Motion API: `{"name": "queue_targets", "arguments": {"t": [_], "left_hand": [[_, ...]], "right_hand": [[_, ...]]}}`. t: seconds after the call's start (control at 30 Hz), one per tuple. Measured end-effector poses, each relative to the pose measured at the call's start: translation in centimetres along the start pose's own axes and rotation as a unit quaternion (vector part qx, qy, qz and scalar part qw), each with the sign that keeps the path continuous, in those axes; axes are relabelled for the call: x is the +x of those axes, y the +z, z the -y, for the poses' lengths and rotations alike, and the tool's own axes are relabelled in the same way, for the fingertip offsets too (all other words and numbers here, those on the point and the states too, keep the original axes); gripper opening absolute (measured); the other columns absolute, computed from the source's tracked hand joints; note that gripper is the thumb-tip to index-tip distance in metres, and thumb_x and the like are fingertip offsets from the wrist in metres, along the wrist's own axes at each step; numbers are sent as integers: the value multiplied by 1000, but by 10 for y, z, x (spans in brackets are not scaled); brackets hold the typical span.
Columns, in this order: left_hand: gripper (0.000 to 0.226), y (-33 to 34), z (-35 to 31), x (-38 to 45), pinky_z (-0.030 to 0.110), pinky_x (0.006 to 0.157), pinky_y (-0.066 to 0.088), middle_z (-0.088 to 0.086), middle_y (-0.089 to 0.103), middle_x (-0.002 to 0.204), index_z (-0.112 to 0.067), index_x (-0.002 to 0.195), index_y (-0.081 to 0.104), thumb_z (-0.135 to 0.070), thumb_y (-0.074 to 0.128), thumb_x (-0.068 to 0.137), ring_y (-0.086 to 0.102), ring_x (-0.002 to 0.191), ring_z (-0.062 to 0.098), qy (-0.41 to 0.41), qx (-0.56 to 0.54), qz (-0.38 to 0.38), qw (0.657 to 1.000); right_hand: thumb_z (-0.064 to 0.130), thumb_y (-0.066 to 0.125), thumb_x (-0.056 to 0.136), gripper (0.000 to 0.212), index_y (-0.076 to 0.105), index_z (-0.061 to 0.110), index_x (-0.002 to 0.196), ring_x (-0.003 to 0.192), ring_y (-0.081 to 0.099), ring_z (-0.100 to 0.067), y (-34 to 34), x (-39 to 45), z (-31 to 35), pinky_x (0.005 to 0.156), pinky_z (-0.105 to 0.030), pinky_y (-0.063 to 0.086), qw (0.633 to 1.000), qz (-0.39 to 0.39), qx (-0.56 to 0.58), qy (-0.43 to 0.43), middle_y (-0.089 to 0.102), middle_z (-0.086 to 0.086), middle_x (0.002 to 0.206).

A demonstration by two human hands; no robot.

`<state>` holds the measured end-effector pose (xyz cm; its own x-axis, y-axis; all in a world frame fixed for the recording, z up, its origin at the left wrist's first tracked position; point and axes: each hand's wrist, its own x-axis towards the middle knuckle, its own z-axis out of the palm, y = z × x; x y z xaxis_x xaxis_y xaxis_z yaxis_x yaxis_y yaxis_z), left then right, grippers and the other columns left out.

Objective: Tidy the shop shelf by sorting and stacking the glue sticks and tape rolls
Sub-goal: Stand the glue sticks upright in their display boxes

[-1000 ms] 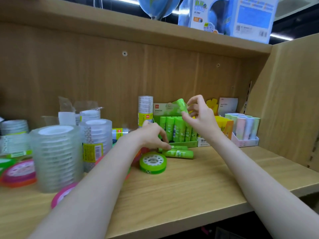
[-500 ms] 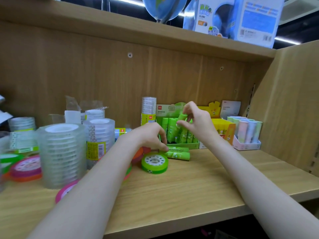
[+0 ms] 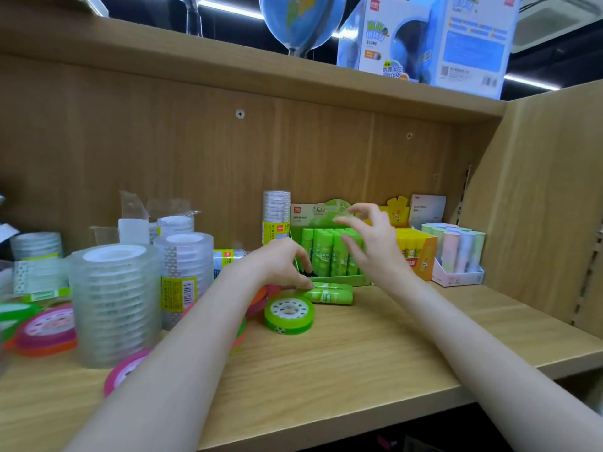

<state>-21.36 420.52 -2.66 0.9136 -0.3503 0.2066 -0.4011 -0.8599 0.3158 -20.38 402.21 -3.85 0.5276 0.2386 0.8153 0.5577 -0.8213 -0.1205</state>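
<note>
The right hand (image 3: 368, 243) hovers with fingers spread, empty, over the green box (image 3: 329, 256) of upright glue sticks. The left hand (image 3: 287, 265) pinches one of two loose sticks (image 3: 332, 293) lying on the shelf (image 3: 359, 350) — a careless pull could roll the other into the green tape roll (image 3: 288, 313) beside it. Clear tape stacks (image 3: 115, 301): at least four.

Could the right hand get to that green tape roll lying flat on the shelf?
Probably yes. The right hand is open and holds nothing, and the green tape roll lies uncovered on the shelf, just below the left hand.
</note>
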Motion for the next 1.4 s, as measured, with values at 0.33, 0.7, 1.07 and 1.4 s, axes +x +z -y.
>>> {"name": "queue_targets", "arguments": {"t": [0.33, 0.7, 1.07, 1.4], "left_hand": [[17, -1, 1, -3, 27, 67, 45, -6, 60, 72, -24, 91, 69, -33, 73, 77, 56, 72, 12, -3, -37, 37, 999], [7, -3, 2, -3, 36, 85, 52, -6, 60, 86, -29, 82, 65, -28, 71, 79, 59, 86, 14, 12, 8, 72, 997], [18, -1, 6, 1, 38, 84, 53, 1, 62, 90, -31, 84, 64, -14, 66, 79, 62, 88, 19, 8, 2, 55, 998], [18, -1, 5, -2, 38, 82, 53, 4, 61, 87, -26, 91, 67, -12, 65, 80, 59, 79, 17, 5, -17, 52, 999]], "right_hand": [[21, 65, 86, 19, 58, 21, 103, 92, 55, -6, -34, -49, -27, 68, -5, 38, 962, 268, 27, 49, 61, 6, 104], [5, 63, 85, 10, 62, 14, 90, 79, 61, -7, -33, 4, 2, 69, -6, 46, 961, 8, 257, 102, 62, -1, 91], [5, 73, 77, 22, 56, 10, 90, 80, 63, -9, -15, 8, 3, 77, -17, 54, 927, -70, 344, 134, 62, 1, 88], [11, 70, 81, 47, 39, 32, 110, 79, 64, -16, -25, -34, -6, 75, -31, 49, 951, 210, 183, 135, 51, 0, 99]]}}
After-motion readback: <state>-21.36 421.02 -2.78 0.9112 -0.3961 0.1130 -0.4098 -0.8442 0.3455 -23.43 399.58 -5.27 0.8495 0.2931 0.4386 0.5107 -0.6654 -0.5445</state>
